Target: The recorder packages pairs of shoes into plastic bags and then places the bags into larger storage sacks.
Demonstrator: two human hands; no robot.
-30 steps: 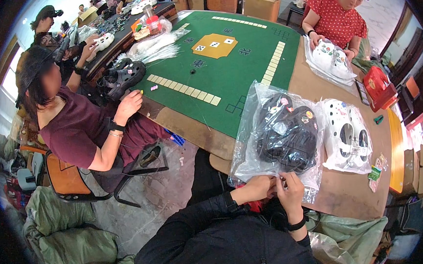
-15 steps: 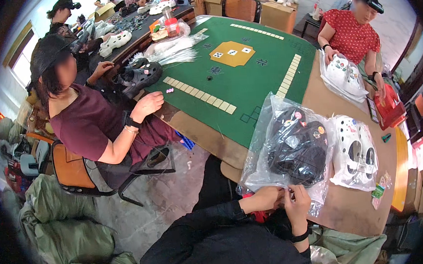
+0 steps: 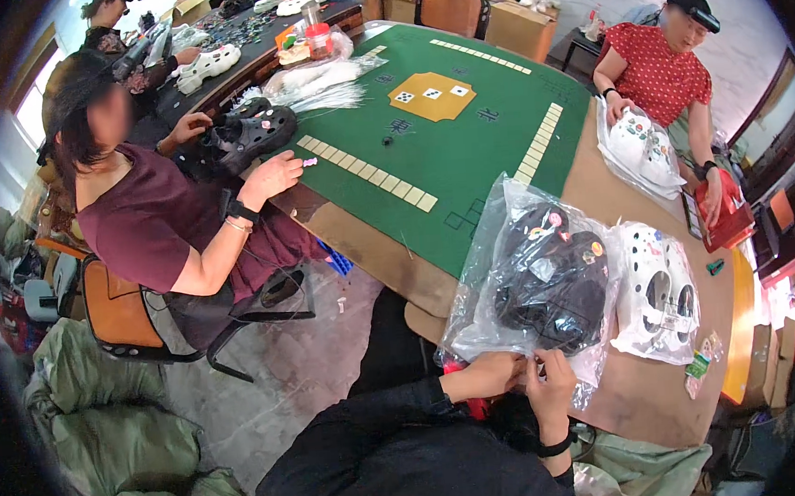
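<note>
A clear plastic bag (image 3: 476, 312) lies on the table's near edge with a pair of black clogs (image 3: 547, 279) inside, decorated with small colourful charms. My left hand (image 3: 491, 375) is closed in a pinch at the bag's near edge. Beside it, my right hand (image 3: 551, 388) pinches the same edge, thumb and fingers together. The two hands' fingertips almost meet; the bit of plastic between them is partly hidden. Just right of the black pair, white clogs (image 3: 643, 272) with charms rest in another clear bag.
A small colourful packet (image 3: 701, 365) lies near the table's right edge. The green mat (image 3: 465, 160) covers the table's middle. At left a co-worker handles a dark clog (image 3: 260, 133); across, another holds bagged white clogs (image 3: 639, 139). Green sacks (image 3: 115, 434) sit on the floor at left.
My hands keep their pinch at the bag's edge, with little movement. The left co-worker's hand has reached the small pink piece at the mat's edge. The whole view has shifted slightly.
</note>
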